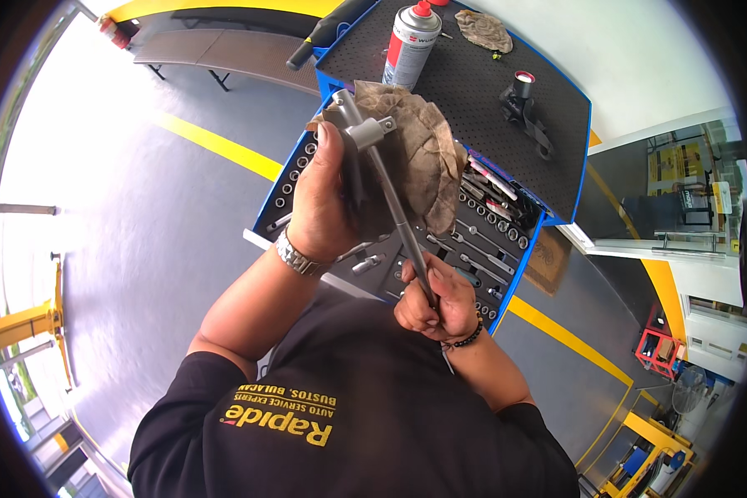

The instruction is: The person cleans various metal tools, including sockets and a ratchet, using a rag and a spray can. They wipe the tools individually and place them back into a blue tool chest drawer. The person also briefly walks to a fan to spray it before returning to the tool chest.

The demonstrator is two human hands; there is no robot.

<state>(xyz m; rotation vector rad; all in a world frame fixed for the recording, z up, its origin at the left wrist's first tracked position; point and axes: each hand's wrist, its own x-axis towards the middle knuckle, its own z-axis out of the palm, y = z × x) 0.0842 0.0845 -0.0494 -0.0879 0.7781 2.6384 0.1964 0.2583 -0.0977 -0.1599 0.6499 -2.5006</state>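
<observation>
My left hand (324, 193), with a metal watch at its wrist, holds a stained cloth rag (420, 149) and something dark, partly hidden, beneath the head of a steel sliding T-handle (389, 180). The sliding head with its square drive sits near the bar's far end. My right hand (439, 299), wearing a beaded bracelet, is closed round the bar's near end. Below both hands lies an open tool drawer (392, 274) with sockets (294, 175), ratchets and extension bars in dark foam. The rag hides part of the drawer.
On the blue tool cart's perforated top (473, 81) stand a spray can (413, 46), a headlamp with a strap (526, 106) and another crumpled rag (483, 30). A grey bench (224, 50) stands at the upper left. A glass door (672, 187) is at the right.
</observation>
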